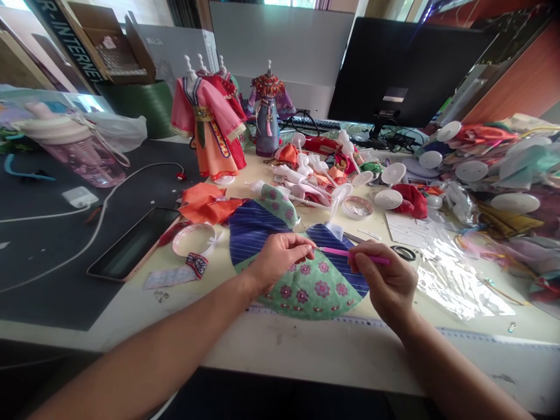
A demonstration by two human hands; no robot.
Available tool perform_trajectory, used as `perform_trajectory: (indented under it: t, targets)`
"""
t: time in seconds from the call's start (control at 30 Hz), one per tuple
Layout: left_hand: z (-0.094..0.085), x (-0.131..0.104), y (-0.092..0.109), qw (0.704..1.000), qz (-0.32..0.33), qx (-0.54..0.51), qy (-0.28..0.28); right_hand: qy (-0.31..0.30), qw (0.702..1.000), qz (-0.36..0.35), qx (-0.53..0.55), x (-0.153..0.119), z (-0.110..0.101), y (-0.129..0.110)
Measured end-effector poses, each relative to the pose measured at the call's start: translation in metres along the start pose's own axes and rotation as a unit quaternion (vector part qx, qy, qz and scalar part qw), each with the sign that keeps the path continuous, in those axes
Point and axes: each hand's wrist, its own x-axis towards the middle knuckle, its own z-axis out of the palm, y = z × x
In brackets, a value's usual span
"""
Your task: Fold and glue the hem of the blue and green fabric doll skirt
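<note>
My right hand (387, 286) grips a slim pink pen-like tool (336, 251), its tip pointing left. Close to that tip, my left hand (284, 256) has thumb and forefinger pinched together; whatever is between them is too small to make out. Below both hands lies a green fabric piece (315, 291) with pink flower patterns and a curved lower edge. Blue striped fabric (251, 230) spreads behind it, partly hidden by my hands. A small green flowered doll garment (279, 204) rests on the blue fabric.
Small dressed doll stands (205, 128) rise at the back, before two monitors (406, 70). White doll stands and cloth scraps (411, 198) crowd the right. A tape roll (195, 240), phone (135, 242) and tumbler (72, 146) are left. Clear plastic bags (459, 286) lie right.
</note>
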Motion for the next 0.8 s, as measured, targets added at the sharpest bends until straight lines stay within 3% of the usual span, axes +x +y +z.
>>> perform_trajectory:
  t: [0.53,0.67,0.8]
  targets:
    - [-0.002,0.001,-0.004,1.000,-0.014,0.009,0.004,0.014,1.000,-0.001,0.009,0.001,-0.002,-0.003]
    - [-0.004,0.001,-0.001,0.999,0.015,0.044,0.006,0.022,1.000,0.008,-0.010,0.001,-0.007,0.000]
    - [-0.005,-0.001,0.003,0.990,0.050,0.133,-0.019,-0.053,0.997,0.058,-0.012,0.005,-0.015,0.000]
